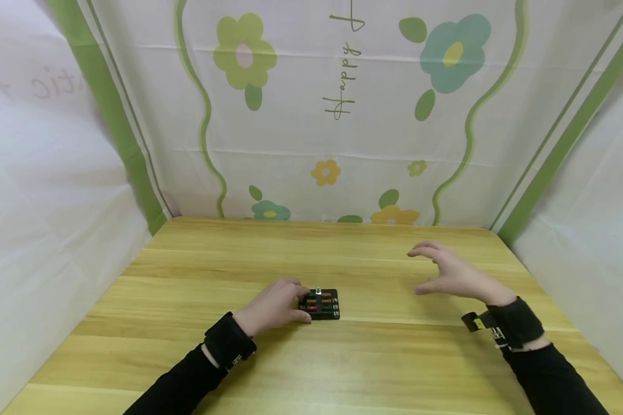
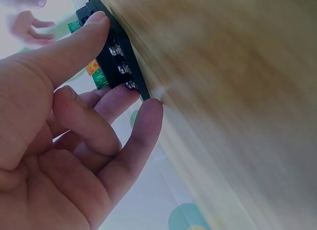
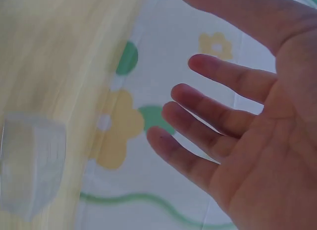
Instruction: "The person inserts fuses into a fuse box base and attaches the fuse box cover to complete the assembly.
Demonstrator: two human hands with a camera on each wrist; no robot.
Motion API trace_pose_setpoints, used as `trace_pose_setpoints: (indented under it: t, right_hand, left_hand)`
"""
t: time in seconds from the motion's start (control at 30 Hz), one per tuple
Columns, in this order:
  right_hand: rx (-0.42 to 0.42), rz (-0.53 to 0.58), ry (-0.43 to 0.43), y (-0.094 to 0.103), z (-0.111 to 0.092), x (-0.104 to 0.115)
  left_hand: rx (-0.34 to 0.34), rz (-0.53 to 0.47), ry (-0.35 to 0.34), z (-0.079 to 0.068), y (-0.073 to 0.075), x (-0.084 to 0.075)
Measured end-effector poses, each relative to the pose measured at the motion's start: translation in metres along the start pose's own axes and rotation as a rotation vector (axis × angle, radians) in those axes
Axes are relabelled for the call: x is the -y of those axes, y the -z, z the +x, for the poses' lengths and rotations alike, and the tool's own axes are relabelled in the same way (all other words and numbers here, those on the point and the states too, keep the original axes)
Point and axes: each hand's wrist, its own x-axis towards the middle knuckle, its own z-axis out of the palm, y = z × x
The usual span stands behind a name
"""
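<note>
A small black fuse block (image 1: 319,316) with orange, red and green blade fuses lies on the wooden table. My left hand (image 1: 272,305) holds it by its left end, thumb on the near side and fingers on the far side. In the left wrist view, the block (image 2: 130,56) shows metal terminals along its side, between the thumb (image 2: 74,49) and the fingertips. Off to the right, my right hand (image 1: 459,276) is raised above the table, fingers spread and loosely bent, holding nothing. Its palm and fingers (image 3: 198,131) show in the right wrist view.
A clear plastic container or cover (image 3: 34,165) sits on the table in the right wrist view; I cannot make it out in the head view. White flowered cloth (image 1: 291,132) hangs behind the table (image 1: 342,369), with more cloth at both sides.
</note>
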Motion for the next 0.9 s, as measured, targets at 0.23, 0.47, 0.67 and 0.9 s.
trace_pose_setpoints:
  t: [0.23, 0.47, 0.67, 0.9]
  right_hand:
    - [0.055, 0.036, -0.086, 0.018, -0.017, -0.028]
    - [0.116, 0.006, -0.144, 0.03, -0.029, -0.052]
    - [0.147, -0.048, -0.17, 0.03, -0.031, -0.064]
    - [0.165, -0.06, -0.163, 0.022, -0.029, -0.077]
  left_hand:
    - [0.005, -0.019, 0.007, -0.001, 0.0, -0.002]
    - [0.005, -0.016, 0.015, -0.001, 0.001, -0.003]
    - [0.003, -0.014, 0.01, 0.0, 0.002, -0.003]
    - [0.0, -0.016, 0.008, 0.0, 0.001, -0.002]
